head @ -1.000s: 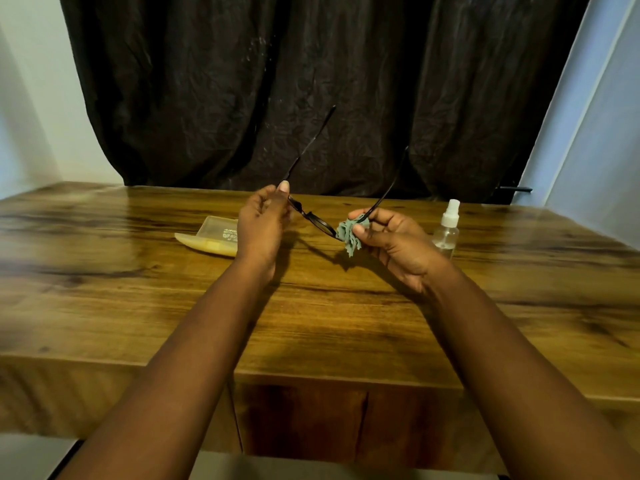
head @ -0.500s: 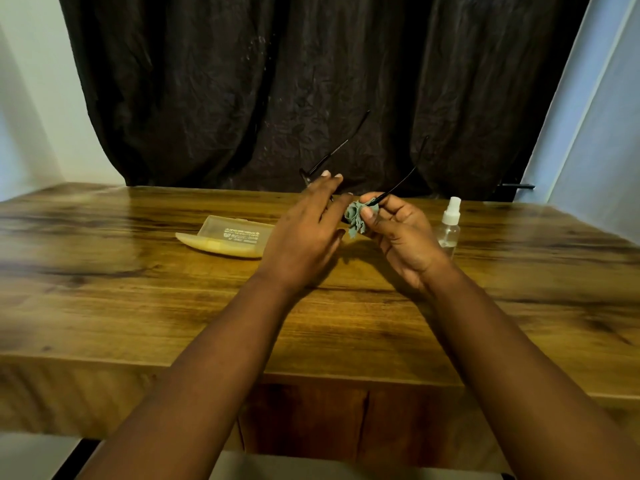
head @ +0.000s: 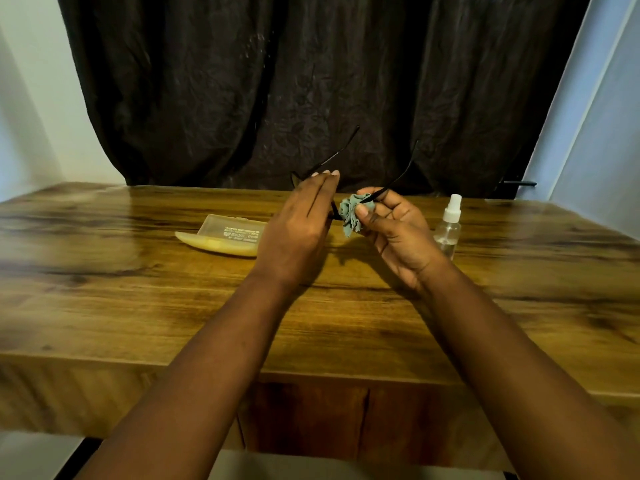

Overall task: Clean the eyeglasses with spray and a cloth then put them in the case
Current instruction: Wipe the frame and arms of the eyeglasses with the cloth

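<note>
Black thin-framed eyeglasses [head: 401, 175] are held above the wooden table, both temple arms pointing up and away. My left hand [head: 298, 226] holds the left side of the frame with its fingers straight along it; the thumb and that lens are hidden behind the hand. My right hand [head: 394, 230] pinches a crumpled grey-green cloth [head: 349, 213] around the right side of the frame. An open pale yellow glasses case [head: 225, 235] lies on the table to the left of my hands. A small clear spray bottle [head: 449, 225] stands upright just right of my right hand.
The wooden table [head: 138, 306] stretches wide on both sides, its front edge close to me. A dark curtain [head: 277, 81] hangs behind it, with pale walls at both sides.
My left hand slid right along the frame toward my right hand and now covers the left lens. The glasses tilted, their temple arms leaning further right. The right hand with the cloth barely shifted.
</note>
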